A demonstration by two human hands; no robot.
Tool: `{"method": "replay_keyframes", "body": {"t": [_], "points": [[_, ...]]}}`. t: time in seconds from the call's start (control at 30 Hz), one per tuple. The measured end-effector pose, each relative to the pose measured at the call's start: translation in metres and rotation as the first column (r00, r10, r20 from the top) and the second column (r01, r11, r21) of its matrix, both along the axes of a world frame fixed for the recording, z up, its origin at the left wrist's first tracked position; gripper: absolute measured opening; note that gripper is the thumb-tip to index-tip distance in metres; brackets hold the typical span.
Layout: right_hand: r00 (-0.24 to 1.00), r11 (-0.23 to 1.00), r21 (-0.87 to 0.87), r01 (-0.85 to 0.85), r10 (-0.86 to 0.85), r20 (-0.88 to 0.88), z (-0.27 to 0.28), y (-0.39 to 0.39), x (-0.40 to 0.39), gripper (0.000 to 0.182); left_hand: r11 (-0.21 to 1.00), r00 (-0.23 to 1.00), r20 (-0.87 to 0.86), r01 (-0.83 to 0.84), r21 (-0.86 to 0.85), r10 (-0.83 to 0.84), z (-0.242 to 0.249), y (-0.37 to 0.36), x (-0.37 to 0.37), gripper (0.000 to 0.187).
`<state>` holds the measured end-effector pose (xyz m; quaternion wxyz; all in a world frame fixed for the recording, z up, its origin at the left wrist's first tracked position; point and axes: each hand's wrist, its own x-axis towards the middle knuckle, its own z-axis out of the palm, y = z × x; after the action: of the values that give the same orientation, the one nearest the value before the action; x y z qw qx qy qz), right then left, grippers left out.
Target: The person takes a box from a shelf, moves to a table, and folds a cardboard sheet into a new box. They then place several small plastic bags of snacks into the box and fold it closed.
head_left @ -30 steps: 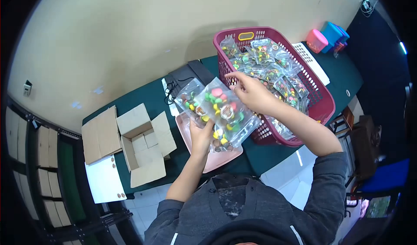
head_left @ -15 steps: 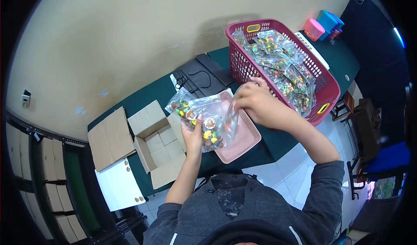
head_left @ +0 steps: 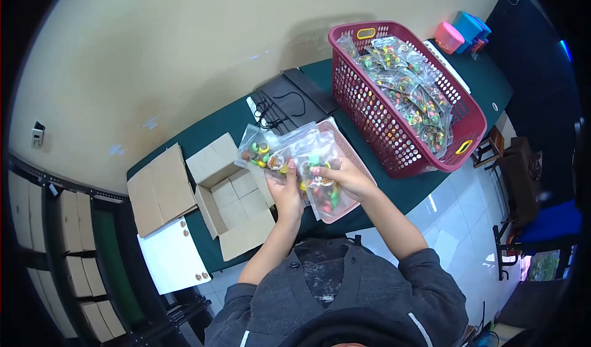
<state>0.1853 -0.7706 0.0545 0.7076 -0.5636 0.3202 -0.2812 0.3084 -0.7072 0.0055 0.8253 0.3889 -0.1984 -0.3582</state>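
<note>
Several clear bags of colourful candies fan out in my left hand, its thumb pressed over a round brown label. My right hand grips another candy bag by its side, with the thumb on top. That bag overlaps the ones in my left hand, and the two hands are close together. Below them lies a pink plastic tray, partly covered by the bags. Just left of my left hand stands an open cardboard box, its flaps folded out.
A maroon laundry basket full of similar candy bags stands on the right of the green-covered table. Flattened cardboard and a white label sheet lie at the left. Behind the tray is a black bag with cords.
My right hand has come left and down from beside the basket, bringing a candy bag against those in my left hand. The view has shifted slightly.
</note>
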Motion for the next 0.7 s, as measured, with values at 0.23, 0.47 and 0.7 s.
{"method": "replay_keyframes", "body": {"t": [0.23, 0.47, 0.7], "points": [[0.928, 0.925, 0.131, 0.356, -0.367, 0.067, -0.067, -0.043, -0.044, 0.029, 0.977, 0.983, 0.039, -0.184, 0.107, 0.180, -0.013, 0.004, 0.049, 0.036], [0.949, 0.979, 0.148, 0.139, -0.089, -0.303, -0.161, -0.032, -0.036, 0.043, 0.972, 0.989, 0.050, -0.145, 0.186, 0.138, -0.015, 0.010, 0.056, 0.041], [0.921, 0.893, -0.336, 0.298, -0.362, -0.147, -0.143, -0.006, -0.026, 0.047, 0.961, 0.999, 0.002, 0.035, 0.273, -0.037, -0.030, 0.012, 0.014, 0.037]]}}
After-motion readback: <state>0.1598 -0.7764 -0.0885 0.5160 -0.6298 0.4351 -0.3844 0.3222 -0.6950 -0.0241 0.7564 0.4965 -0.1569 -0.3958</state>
